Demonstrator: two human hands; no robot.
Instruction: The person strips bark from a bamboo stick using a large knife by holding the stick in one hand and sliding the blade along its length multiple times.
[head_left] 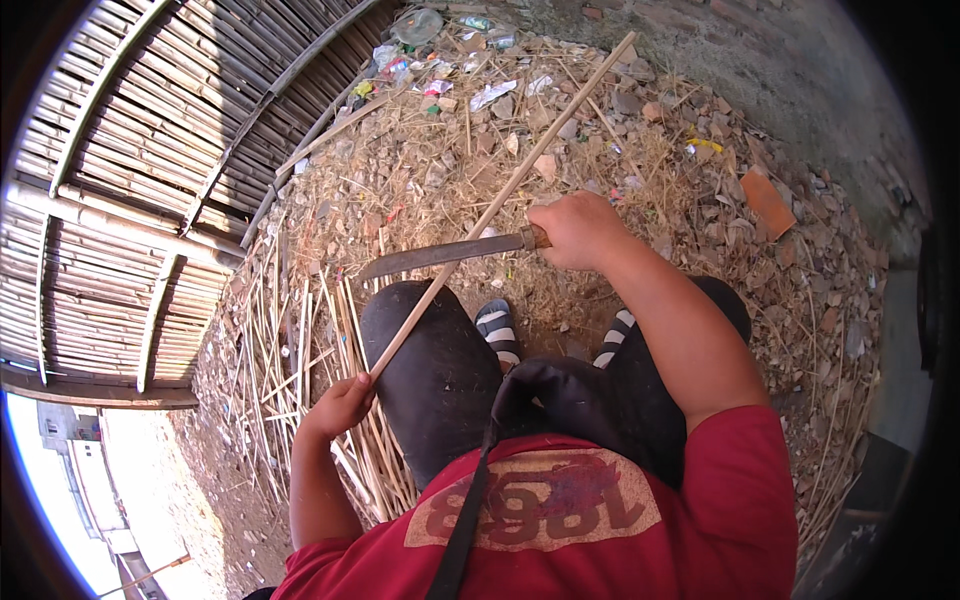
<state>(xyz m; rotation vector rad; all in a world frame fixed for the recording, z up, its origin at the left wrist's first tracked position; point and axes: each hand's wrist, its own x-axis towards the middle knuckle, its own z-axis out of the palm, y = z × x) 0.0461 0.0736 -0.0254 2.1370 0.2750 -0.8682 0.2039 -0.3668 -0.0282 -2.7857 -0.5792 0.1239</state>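
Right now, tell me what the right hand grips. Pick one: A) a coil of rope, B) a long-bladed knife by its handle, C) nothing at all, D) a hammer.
B: the right hand is closed around the handle of a long knife, its blade lying across the thin bamboo stick that the left hand holds at its lower end.

Outdoor yard: bamboo fence (130, 200), rubble (640, 130)

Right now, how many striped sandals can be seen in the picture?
2. One striped sandal lies left of centre, beside the left knee; the other striped sandal lies right of centre, under the right forearm. Both are partly hidden by the legs and the black bag strap.
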